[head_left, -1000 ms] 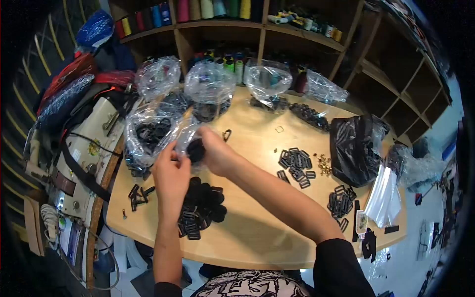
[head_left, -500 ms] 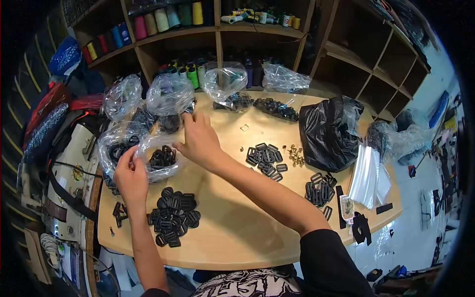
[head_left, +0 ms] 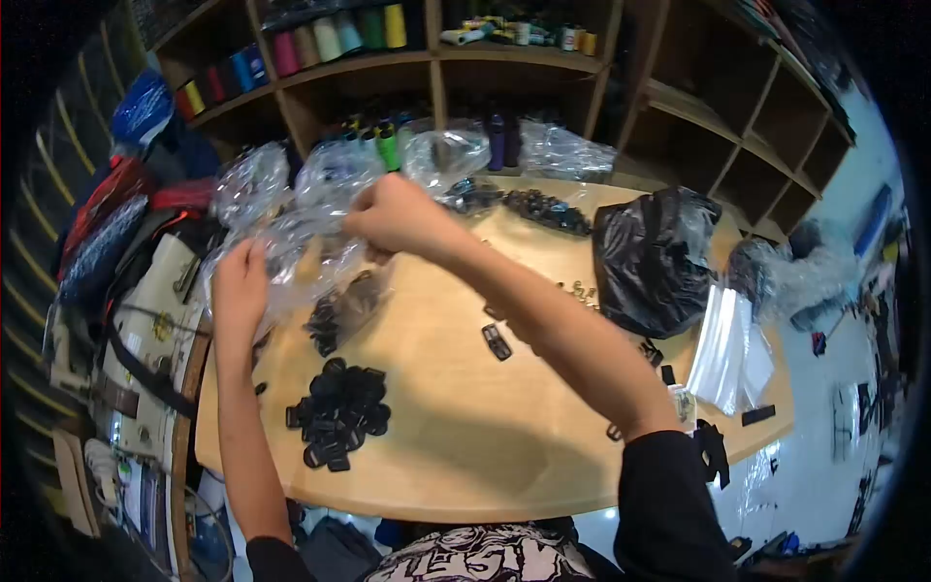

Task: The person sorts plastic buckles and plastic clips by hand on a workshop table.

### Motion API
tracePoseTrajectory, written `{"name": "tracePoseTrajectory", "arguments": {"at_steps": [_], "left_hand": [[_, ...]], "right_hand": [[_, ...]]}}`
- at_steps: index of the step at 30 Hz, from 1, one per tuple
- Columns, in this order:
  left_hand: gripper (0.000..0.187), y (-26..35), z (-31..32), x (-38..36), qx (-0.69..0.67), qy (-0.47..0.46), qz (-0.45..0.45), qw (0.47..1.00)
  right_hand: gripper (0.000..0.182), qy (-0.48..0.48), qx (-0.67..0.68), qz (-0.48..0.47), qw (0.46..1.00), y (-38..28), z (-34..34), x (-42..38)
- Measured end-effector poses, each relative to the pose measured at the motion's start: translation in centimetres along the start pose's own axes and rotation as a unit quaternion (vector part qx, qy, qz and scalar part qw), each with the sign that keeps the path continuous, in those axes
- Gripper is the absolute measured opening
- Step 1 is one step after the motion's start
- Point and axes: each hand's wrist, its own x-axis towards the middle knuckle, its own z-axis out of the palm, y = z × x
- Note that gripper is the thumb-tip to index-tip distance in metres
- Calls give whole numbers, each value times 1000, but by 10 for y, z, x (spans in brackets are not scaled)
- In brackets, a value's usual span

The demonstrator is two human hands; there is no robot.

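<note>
My left hand (head_left: 240, 283) is closed on the left side of a clear plastic bag (head_left: 296, 257). My right hand (head_left: 400, 218) grips the bag's upper right side with curled fingers. The bag is stretched between both hands, above the table. Black plastic buckles (head_left: 335, 312) show through its lower end. A pile of black buckles (head_left: 339, 412) lies on the table below it. More clear bags (head_left: 339, 173) stand behind my hands, partly hidden by the raised plastic.
A black plastic bag (head_left: 650, 260) stands on the table (head_left: 456, 446) at the right, beside clear plastic sleeves (head_left: 716, 339). My right forearm hides part of the loose buckles (head_left: 497, 341). Thread spools (head_left: 349, 31) fill shelves at the back. A sewing machine (head_left: 155, 301) stands at the left.
Both hands have pulled the bag's plastic upward and taut. My right hand has risen slightly and moved right, its fingers now curled. My left hand has moved slightly left and up.
</note>
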Motion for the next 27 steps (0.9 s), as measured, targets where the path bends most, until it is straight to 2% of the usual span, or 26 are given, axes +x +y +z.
{"name": "tracePoseTrajectory", "arguments": {"at_steps": [1, 2, 3, 5, 7, 8, 9, 11, 12, 13, 15, 17, 19, 20, 23, 24, 25, 26, 27], "left_hand": [[31, 0, -4, 4, -24, -13, 26, 999], [31, 3, -7, 10, -17, -5, 19, 1000], [30, 10, -8, 14, -42, -21, 23, 999], [29, 26, -11, 13, -65, -36, 27, 997], [28, 43, -16, 15, -121, -35, 0, 992], [41, 38, -11, 15, -128, 13, 70, 989], [41, 46, -8, 9, -130, 15, 73, 989], [55, 67, 5, -15, -284, 81, -25, 955], [62, 65, 12, -21, -348, -17, -59, 935], [62, 63, 20, -22, -350, -16, -62, 934], [55, 65, 32, -13, -475, -181, -167, 845], [51, 75, 39, -1, -472, -163, -131, 857], [46, 92, 43, 10, -467, -149, -99, 866], [43, 105, 41, 17, -453, -159, -89, 873], [37, 131, 56, 39, -416, -161, -62, 893], [35, 138, 63, 49, -390, -173, -52, 903], [34, 143, 70, 56, -365, -184, -44, 912], [31, 150, 80, 59, -326, -152, -11, 933], [31, 158, 89, 64, -327, -161, -5, 931]], "right_hand": [[27, -22, 32, 22, 999, -4, -4, -3], [30, 6, 109, 2, 994, -12, -12, -9], [34, 17, 120, -13, 993, -13, -15, -10], [35, -39, 105, 43, 993, -17, -16, -19], [35, 27, 219, 27, 975, -25, -26, -22], [38, 31, 208, 29, 977, -29, -32, -23], [38, 33, 205, 27, 978, -30, -33, -25], [42, 55, 218, 34, 974, -30, -32, -33], [44, 58, 232, 26, 971, -28, -34, -33], [44, 56, 229, 29, 971, -25, -35, -35], [45, 89, 253, 8, 963, -22, -43, -39], [42, 87, 205, 31, 974, -18, -59, -46], [34, 122, 50, 37, 991, -18, -78, -55], [24, 103, 13, 81, 991, -16, -87, -58], [20, 168, -35, 76, 982, -8, -120, -65], [19, 176, 11, 54, 983, -12, -136, -67], [21, 210, -56, 64, 974, -11, -141, -71], [21, 196, -92, 87, 973, -7, -142, -75], [21, 185, -126, 109, 969, -3, -146, -79]]}}
